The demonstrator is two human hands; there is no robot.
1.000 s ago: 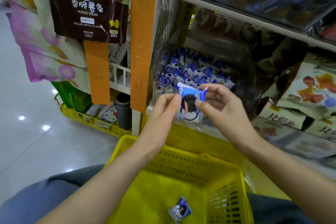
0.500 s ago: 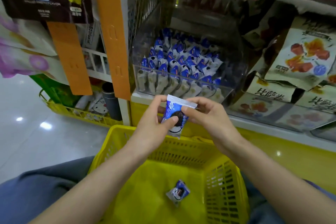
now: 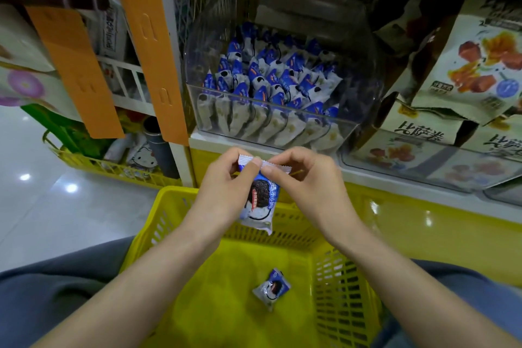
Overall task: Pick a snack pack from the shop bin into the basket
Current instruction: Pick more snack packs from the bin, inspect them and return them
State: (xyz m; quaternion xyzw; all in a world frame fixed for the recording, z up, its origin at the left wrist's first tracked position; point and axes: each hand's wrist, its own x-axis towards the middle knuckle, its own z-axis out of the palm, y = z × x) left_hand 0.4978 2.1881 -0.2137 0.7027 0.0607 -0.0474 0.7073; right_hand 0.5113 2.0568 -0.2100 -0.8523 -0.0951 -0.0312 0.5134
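A blue-and-white snack pack point(image 3: 261, 203) with a dark biscuit picture hangs upright over the far rim of the yellow basket point(image 3: 169, 206). My left hand point(image 3: 226, 186) pinches its crimped top edge from the left, and my right hand point(image 3: 308, 186) pinches the same edge from the right. A second, like pack point(image 3: 271, 288) lies on the basket floor. Behind the hands, the clear shop bin point(image 3: 282, 133) on the shelf holds several rows of the same packs.
Cartons with fruit pictures point(image 3: 477, 65) stand in the bin to the right. Orange hanging strips point(image 3: 149, 45) and a white shelf post are at the left. A low yellow basket point(image 3: 113, 167) of goods sits on the shiny floor at the left.
Both hands have brought the pack down from in front of the bin to just above the basket's far rim, and the view has tilted downward.
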